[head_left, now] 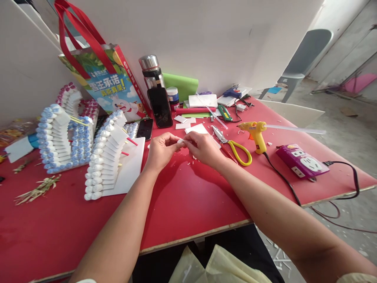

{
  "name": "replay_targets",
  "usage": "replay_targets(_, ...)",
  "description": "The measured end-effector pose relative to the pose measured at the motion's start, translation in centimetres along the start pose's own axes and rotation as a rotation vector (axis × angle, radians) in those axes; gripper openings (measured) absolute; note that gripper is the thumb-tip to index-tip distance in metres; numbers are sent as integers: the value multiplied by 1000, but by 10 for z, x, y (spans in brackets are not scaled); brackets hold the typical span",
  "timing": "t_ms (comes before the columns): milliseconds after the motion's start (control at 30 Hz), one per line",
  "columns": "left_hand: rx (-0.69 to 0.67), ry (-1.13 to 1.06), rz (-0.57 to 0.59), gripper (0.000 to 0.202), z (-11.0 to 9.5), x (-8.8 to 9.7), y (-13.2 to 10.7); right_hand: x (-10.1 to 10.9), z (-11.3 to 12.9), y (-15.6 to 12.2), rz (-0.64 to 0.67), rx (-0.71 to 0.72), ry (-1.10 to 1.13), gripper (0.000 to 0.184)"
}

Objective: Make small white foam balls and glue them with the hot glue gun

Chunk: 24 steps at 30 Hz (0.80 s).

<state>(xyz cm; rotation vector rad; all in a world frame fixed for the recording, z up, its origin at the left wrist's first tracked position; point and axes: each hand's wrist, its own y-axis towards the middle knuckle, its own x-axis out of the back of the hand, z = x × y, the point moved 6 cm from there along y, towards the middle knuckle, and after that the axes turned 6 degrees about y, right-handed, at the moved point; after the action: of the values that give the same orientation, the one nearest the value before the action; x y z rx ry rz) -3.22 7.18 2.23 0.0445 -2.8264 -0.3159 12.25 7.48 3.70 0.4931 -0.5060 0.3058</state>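
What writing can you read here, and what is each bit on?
"雪王承诺": tote bag, large upper line.
"真茶真果!": same bag, line below.
Too small or blurred to read: the bag's small top lettering and red side lettering, plus any marks on the hot glue gun and jar.

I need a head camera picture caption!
Left hand and right hand hold a small white piece over a red table.

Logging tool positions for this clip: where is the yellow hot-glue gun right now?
In the head view, the yellow hot-glue gun is on the red table, right of the right hand, between the yellow-handled scissors and the purple power strip.
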Motion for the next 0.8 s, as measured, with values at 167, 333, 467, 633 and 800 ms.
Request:
replay_targets(167, 7, 0, 9, 37, 0, 1, 0, 0, 0, 0, 69, 12, 68, 15)
replay_targets(333, -7, 10, 49, 34, -4, -1, -2, 2, 0, 0, 93, 7, 77, 16)
replay_targets(467, -23, 40, 56, 34, -5, -1, -3, 3, 1, 0, 95, 0, 69, 15)
replay_targets(633, -32, 132, 24, 34, -7, -1, -4, 4, -1, 1, 92, -45, 68, 15)
replay_targets(800, -64, 206, 34, 31, -11, -4, -7, 4, -7, 1, 88, -85, 125, 14)
